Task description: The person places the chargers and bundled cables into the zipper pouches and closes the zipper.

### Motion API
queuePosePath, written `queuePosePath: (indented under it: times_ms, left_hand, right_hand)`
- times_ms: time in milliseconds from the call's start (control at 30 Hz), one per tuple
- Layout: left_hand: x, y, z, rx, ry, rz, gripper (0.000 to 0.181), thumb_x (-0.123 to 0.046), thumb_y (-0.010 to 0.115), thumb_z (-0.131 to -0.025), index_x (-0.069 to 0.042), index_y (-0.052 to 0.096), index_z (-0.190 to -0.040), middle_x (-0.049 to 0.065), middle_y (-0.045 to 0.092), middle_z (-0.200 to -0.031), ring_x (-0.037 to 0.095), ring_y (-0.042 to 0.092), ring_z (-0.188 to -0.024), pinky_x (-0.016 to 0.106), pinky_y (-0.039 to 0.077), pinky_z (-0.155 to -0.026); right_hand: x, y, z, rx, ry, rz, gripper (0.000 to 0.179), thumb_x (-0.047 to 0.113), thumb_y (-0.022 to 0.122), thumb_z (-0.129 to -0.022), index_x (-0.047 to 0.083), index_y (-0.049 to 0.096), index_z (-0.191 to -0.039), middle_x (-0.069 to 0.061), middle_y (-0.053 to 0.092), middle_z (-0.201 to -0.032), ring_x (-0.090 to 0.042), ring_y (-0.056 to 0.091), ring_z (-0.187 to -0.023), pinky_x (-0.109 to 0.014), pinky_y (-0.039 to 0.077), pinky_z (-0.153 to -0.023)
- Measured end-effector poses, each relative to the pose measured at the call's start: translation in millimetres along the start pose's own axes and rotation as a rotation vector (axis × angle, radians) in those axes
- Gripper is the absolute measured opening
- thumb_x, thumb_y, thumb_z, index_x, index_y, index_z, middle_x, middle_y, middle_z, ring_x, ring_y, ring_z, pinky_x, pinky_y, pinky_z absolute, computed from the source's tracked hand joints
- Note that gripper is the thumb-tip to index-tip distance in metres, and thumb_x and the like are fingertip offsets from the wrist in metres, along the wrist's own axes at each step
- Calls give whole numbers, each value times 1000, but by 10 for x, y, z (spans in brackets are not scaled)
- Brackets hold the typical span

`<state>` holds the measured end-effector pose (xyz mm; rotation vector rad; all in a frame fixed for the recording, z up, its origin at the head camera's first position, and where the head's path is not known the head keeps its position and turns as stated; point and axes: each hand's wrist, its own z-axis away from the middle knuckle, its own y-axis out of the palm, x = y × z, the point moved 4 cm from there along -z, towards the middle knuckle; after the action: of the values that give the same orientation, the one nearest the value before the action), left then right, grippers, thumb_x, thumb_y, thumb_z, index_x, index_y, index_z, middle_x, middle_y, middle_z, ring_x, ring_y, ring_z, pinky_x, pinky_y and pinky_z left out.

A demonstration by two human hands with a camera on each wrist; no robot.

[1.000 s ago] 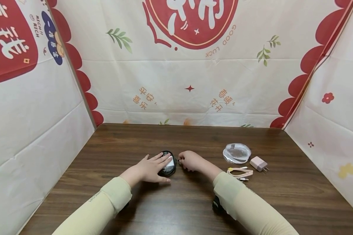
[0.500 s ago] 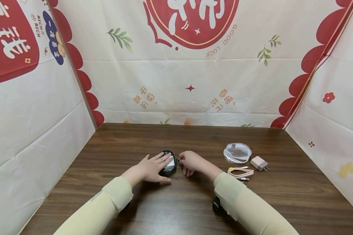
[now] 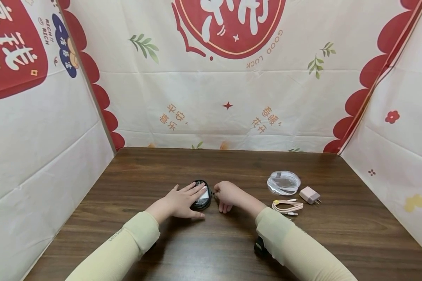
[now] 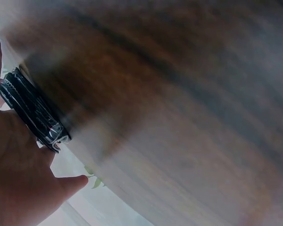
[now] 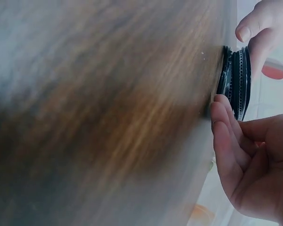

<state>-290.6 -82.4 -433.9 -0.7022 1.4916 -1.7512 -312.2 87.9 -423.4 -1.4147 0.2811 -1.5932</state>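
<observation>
The bare near part of the surface lies between my sleeves; beyond it my left hand rests palm down, fingers spread and straight, upon the black coil, gripping nothing; my right hand is just to its right, thumb and forefinger apparently together on a small dark bit at the coil's edge, the other fingers angled down toward the wood; what that bit is I cannot make out.

The coil lies flat, a little left of the middle, with a pale patch inside the ring; its stacked loops and glossy wrap suggest a packed cable, light and springy, firm along the rim but giving in the centre; I judge the film slippery and easily creased, so a pull at one edge could make it skate or turn unless my flat palm holds it down; to lift it, I would take the rim across its stacked loops, thumb opposite fingers, rather than the film alone.

Well off to the right lie the pink cable, the pink charger and, farther back, the white cable coiled in clear wrap.
</observation>
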Motion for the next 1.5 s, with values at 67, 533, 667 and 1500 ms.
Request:
queuePosePath:
  times_ms: [67, 533, 667, 1500]
  left_hand:
    - [-6, -1, 3, -8, 0, 7, 92, -75, 47, -86, -28, 15, -158, -10, 10, -162, 17, 8, -148, 64, 18, -109]
    - [-30, -17, 16, 1, -17, 0, 92, -75, 47, -86, -28, 15, -158, -9, 9, -162, 18, 9, -148, 63, 19, -109]
    - [11, 41, -23, -6, -19, -10, 94, -80, 43, -84, -31, 11, -158, -12, 6, -162, 16, 7, -148, 63, 18, -109]
    - [-24, -112, 92, -68, -35, 0, 83, -70, 49, -89, -25, 27, -156, -3, 20, -161, 29, 10, -148, 68, 13, -108]
  right_hand:
    - [3, 11, 20, 22, -4, -7, 18, 2, 44, -101, -1, 60, -93, -11, 65, -56, -23, 64, -47, -34, 52, -44]
    - [7, 54, 100, 73, -36, -50, 17, 3, 47, -101, -1, 58, -88, -12, 65, -57, -24, 65, -48, -35, 53, -45]
    - [16, 67, 122, 100, -44, -58, 17, 3, 47, -101, -1, 58, -88, -13, 66, -58, -25, 65, -49, -36, 53, -46]
    - [-123, -49, 65, -26, 27, -266, 17, 6, 43, -101, -3, 59, -100, -17, 65, -59, -24, 62, -46, -37, 54, -47]
